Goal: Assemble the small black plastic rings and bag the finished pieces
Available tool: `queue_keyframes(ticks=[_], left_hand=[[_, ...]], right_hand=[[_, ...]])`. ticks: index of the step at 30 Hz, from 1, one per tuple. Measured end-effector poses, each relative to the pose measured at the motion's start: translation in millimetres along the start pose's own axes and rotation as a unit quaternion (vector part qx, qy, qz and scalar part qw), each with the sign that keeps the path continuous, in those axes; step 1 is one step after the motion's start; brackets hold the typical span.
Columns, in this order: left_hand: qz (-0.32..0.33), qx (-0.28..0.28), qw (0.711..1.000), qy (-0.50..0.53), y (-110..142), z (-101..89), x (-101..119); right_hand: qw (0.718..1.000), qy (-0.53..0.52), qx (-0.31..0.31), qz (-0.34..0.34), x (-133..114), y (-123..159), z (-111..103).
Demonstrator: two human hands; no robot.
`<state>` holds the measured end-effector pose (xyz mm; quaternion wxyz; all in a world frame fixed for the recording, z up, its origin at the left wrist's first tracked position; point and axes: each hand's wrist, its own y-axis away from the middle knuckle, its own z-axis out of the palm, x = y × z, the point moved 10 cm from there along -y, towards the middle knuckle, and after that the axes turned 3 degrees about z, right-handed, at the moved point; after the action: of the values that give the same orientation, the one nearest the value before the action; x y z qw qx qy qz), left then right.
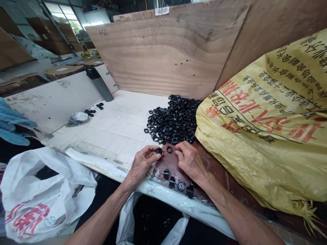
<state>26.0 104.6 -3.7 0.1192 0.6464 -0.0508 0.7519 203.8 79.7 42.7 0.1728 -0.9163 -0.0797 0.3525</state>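
Note:
My left hand (144, 161) pinches a small black plastic fitting (158, 150) between thumb and fingertips. To its right, a black plastic ring (169, 149) lies on the reddish-brown board (159, 166). My right hand (190, 160) is just beside that ring, fingers bent, thumb and forefinger a little apart, nothing visible between them. Behind both hands rises a large heap of black plastic rings (173, 122). Closer to the table's front edge are several black cylindrical fittings (172, 181), one showing its round, detailed face (181, 186).
A big yellow woven sack (237, 136) rests on the right. Wooden panels (163, 51) wall off the back. On the left stand a grey bottle (102, 86), a small clear bag (76, 119) and loose black pieces (90, 112). White bags (48, 177) (126, 217) hang at the front.

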Motion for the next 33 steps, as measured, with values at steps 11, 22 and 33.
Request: queue_keyframes(ticks=[11, 22, 33], left_hand=[[0.012, -0.087, 0.981, -0.175, -1.2, 24.4, 3.1], [-0.024, -0.096, 0.992, 0.078, 2.1, 19.7, -1.9], [-0.035, -0.087, 0.991, 0.097, 3.4, 19.9, -1.6]], right_hand=[[0.996, 0.078, -0.01, 0.041, 21.9, -7.0, -0.9], [0.997, -0.057, -0.044, 0.026, 3.8, -3.4, 2.0], [0.946, -0.281, -0.118, 0.11, -1.2, 0.9, 18.8]])
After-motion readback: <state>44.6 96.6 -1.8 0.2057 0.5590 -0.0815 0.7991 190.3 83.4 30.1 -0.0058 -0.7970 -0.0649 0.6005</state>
